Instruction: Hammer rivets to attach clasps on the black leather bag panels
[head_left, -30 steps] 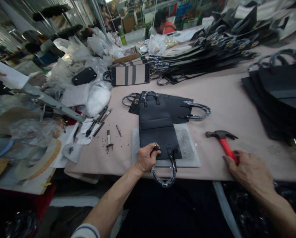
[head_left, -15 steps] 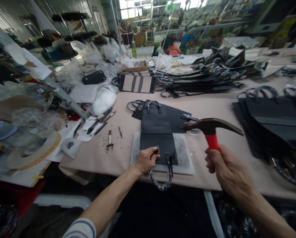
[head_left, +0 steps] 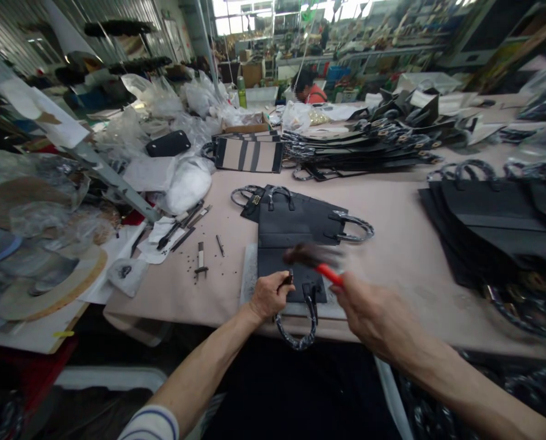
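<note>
My left hand (head_left: 268, 294) is closed around a small dark punch-like tool (head_left: 291, 277), held upright on a black bag panel (head_left: 284, 229). Its lower end is hidden by my fingers. My right hand (head_left: 369, 308) grips a hammer (head_left: 330, 274) by its red handle. The hammer's head is motion-blurred and hangs just above and to the right of the tool. Beneath the panel is a pale, scuffed slab (head_left: 249, 272). A plastic-wrapped bag handle (head_left: 295, 342) loops over the table's front edge. Another black panel with a wrapped handle (head_left: 359, 229) lies partly underneath.
Left of the slab lie a pronged punch (head_left: 201, 261), a thin metal rod (head_left: 220, 245) and small dark scraps. Black bag panels are stacked at right (head_left: 493, 214) and at the back (head_left: 360, 146). Clear plastic bags (head_left: 185, 183) crowd the left. A person (head_left: 310, 88) sits beyond the table.
My right hand has swung the hammer left, from well right of the slab to close above the tool. My left hand keeps the tool in the same place.
</note>
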`<state>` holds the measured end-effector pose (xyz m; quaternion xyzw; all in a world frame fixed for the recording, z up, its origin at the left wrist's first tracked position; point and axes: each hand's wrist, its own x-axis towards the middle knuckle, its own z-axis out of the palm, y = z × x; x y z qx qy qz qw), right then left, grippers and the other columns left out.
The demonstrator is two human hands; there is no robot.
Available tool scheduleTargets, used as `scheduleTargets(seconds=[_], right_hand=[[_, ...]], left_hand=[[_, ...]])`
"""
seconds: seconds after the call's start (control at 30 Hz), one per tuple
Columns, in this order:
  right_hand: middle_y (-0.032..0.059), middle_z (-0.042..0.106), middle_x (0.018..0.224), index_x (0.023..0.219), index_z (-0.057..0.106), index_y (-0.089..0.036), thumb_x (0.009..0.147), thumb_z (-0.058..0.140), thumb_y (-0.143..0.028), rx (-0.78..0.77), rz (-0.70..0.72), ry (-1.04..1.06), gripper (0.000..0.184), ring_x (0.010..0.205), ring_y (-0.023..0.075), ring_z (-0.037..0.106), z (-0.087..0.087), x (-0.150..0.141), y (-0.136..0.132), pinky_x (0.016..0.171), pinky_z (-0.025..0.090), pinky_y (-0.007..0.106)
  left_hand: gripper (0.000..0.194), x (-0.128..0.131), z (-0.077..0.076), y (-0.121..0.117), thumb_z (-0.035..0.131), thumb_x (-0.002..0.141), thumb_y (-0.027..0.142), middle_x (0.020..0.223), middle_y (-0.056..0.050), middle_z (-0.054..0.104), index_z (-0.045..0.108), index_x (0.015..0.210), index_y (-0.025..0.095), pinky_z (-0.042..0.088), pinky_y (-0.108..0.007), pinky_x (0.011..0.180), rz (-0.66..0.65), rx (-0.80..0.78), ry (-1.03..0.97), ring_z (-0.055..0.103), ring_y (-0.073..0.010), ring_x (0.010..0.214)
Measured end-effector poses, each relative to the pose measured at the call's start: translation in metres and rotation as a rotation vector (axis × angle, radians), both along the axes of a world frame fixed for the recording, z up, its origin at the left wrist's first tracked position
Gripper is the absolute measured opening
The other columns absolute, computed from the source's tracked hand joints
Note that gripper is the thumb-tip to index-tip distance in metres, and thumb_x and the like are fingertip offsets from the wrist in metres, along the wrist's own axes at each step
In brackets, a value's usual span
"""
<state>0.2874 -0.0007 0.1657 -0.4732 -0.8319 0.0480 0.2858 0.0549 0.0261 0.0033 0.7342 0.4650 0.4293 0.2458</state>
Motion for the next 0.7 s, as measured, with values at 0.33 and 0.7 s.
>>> scheduleTargets(seconds=[0.33,0.7], right_hand=[[0.0001,0.051,0.052,0.085,0.048,-0.023,0.105,0.032,-0.039,-0.174,-0.023,-0.1,0.03,0.038,0.016,0.04,-0.008,0.003,0.001,0.047,0.018,0.032],[0.0024,0.054,0.057,0.072,0.049,-0.024,0.096,0.038,-0.053,-0.679,-0.481,0.132,0.039,0.051,0.0192,0.052,-0.096,0.102,0.018,0.053,0.036,0.031]], left_hand=[[0.01,-0.001,-0.001,0.001,0.064,0.089,0.011,0.088,-0.003,0.075,0.068,0.096,0.018,0.058,-0.026,0.08,-0.008,-0.007,-0.011,0.072,-0.0161,0.08],[0.01,-0.002,0.002,0.002,0.065,0.089,0.013,0.093,-0.004,0.076,0.068,0.097,0.019,0.059,-0.028,0.084,-0.015,-0.048,-0.024,0.074,-0.0172,0.086]])
